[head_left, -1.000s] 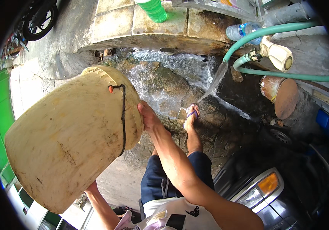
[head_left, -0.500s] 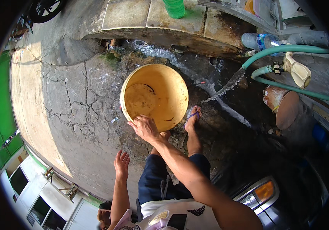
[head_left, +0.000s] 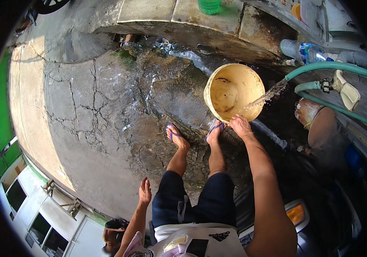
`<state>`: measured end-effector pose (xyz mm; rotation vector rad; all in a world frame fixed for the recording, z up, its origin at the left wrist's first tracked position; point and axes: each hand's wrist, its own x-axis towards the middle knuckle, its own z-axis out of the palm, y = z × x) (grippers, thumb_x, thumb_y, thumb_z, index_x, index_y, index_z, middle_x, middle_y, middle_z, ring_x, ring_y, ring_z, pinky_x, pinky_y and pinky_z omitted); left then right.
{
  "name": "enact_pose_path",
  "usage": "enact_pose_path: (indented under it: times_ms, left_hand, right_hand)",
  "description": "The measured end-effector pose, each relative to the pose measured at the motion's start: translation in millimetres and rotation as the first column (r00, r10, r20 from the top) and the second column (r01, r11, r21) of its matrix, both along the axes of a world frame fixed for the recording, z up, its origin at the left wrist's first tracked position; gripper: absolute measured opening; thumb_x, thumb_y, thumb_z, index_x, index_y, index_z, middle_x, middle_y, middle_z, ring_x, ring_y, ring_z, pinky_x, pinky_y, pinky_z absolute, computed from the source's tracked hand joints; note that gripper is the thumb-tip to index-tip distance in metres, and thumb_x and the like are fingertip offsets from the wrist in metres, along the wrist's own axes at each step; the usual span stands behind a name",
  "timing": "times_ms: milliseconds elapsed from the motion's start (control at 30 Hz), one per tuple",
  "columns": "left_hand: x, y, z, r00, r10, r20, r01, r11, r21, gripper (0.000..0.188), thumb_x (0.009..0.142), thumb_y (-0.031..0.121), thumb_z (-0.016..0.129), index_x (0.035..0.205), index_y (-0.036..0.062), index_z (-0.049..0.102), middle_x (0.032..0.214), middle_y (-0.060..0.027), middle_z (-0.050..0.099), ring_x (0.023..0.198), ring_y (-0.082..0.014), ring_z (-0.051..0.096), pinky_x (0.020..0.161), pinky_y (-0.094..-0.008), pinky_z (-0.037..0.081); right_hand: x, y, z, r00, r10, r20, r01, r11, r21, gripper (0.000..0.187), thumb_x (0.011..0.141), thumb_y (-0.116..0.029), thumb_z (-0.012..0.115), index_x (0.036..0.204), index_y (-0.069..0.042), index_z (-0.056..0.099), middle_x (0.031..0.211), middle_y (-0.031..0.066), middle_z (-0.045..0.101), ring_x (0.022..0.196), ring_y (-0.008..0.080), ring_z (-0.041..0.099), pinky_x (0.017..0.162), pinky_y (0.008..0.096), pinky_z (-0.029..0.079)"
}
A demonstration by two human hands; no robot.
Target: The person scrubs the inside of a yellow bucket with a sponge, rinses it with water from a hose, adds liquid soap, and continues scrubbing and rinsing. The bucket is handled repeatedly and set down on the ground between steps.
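Observation:
My right hand grips the near rim of a pale yellow plastic bucket, its fingers hooked over the edge. The bucket hangs in front of my feet, its stained inside turned up toward me. From the end of a green hose at the right, a stream of water arcs into the bucket's mouth. Off to the left, beside my thigh, my left hand hangs with its fingers stretched out and nothing in it.
A wet concrete ledge runs along the far side, with a green container on it. At right lie a clear plastic bottle and a rusty cylinder. A vehicle headlight stands close at lower right. Cracked pavement stretches left.
My right hand has carried the bucket to the right, under the hose. The water that fell on the ground now enters the bucket. My left hand has dropped slightly nearer to me.

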<state>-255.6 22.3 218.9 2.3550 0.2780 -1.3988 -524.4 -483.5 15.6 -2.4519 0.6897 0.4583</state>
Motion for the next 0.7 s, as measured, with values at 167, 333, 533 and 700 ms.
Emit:
enact_pose_path:
  times_ms: [167, 333, 533, 700]
  left_hand:
    - [-16.3, 19.0, -9.4, 1.0, -0.019, 0.009, 0.018, 0.993, 0.12, 0.071, 0.104, 0.06, 0.05, 0.148, 0.0037, 0.051, 0.114, -0.0094, 0.065, 0.104, -0.0234, 0.063, 0.088, -0.0401, 0.053]
    - [-16.6, -7.1, -10.6, 1.0, -0.003, 0.011, 0.003, 1.0, 0.021, 0.074, 0.103, 0.062, 0.051, 0.15, 0.0047, 0.047, 0.114, -0.007, 0.06, 0.105, -0.02, 0.058, 0.093, -0.0404, 0.052]
    - [-16.1, -30.7, -17.9, 0.997, 0.009, -0.077, -0.005, 0.999, 0.049, 0.077, 0.102, 0.065, 0.05, 0.154, 0.0082, 0.042, 0.148, -0.021, 0.05, 0.138, -0.0387, 0.051, 0.105, -0.0493, 0.05]
    - [-29.2, -39.2, -21.7, 0.995, -0.098, 0.022, 0.095, 0.992, 0.088, 0.071, 0.104, 0.06, 0.05, 0.148, 0.0051, 0.05, 0.121, -0.0112, 0.063, 0.111, -0.024, 0.062, 0.093, -0.0403, 0.054]
  right_hand:
    - [-33.6, -40.1, -14.7, 0.899, -0.112, -0.424, 0.206, 0.961, 0.183, 0.022, 0.086, -0.015, 0.075, 0.106, -0.005, 0.076, 0.109, 0.0201, 0.073, 0.113, 0.034, 0.068, 0.097, 0.0441, 0.054]
    - [-46.8, -68.2, -61.6, 0.589, -0.751, -0.299, 0.793, 0.466, 0.392, 0.03, 0.091, -0.014, 0.072, 0.12, -0.006, 0.073, 0.125, 0.0159, 0.072, 0.118, 0.0279, 0.067, 0.098, 0.0401, 0.052]
    - [-35.1, -46.8, -147.5, -0.05, -0.943, -0.329, 0.882, -0.196, 0.428, 0.06, 0.099, -0.037, 0.063, 0.146, -0.002, 0.053, 0.148, 0.0192, 0.056, 0.132, 0.0318, 0.055, 0.101, 0.0467, 0.049]
    - [-21.7, -9.3, -189.5, -0.297, -0.818, -0.492, 0.757, -0.516, 0.401, 0.042, 0.099, -0.033, 0.065, 0.131, -0.008, 0.052, 0.11, 0.0101, 0.061, 0.087, 0.0227, 0.055, 0.067, 0.0334, 0.043]
